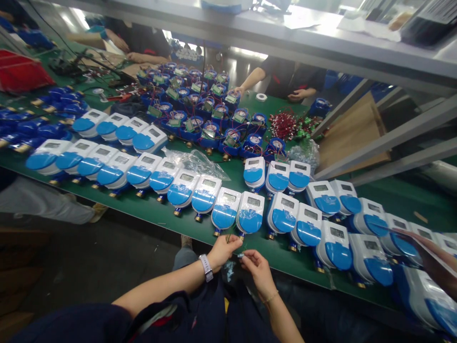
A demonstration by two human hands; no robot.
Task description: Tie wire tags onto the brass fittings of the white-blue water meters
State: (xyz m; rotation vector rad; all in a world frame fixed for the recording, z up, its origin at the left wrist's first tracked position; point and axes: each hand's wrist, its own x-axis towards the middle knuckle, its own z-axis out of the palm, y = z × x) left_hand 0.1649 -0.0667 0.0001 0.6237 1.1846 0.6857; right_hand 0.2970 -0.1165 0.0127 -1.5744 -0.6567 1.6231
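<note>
My left hand (224,251), with a pale watch at the wrist, is closed just in front of the table edge, its fingers around thin, wire-like strands. A cluster of small light-blue plastic pieces (229,270) dangles below it. To its right, my right hand (257,271) pinches a small light-blue piece (240,256) between thumb and fingertips. The kind of these pieces is too small to make out. Right beyond my hands stand white-and-blue water meters (250,212) with small displays and brass pipe ends; neither hand visibly grips a meter.
Several more meters line the green table (157,216) on both sides. Behind them lie a clear plastic bag (196,162), open blue meter bodies (210,133) with wires, and red wire bundles (283,125). A shelf (250,35) crosses overhead. Other people's hands show across the table and at right.
</note>
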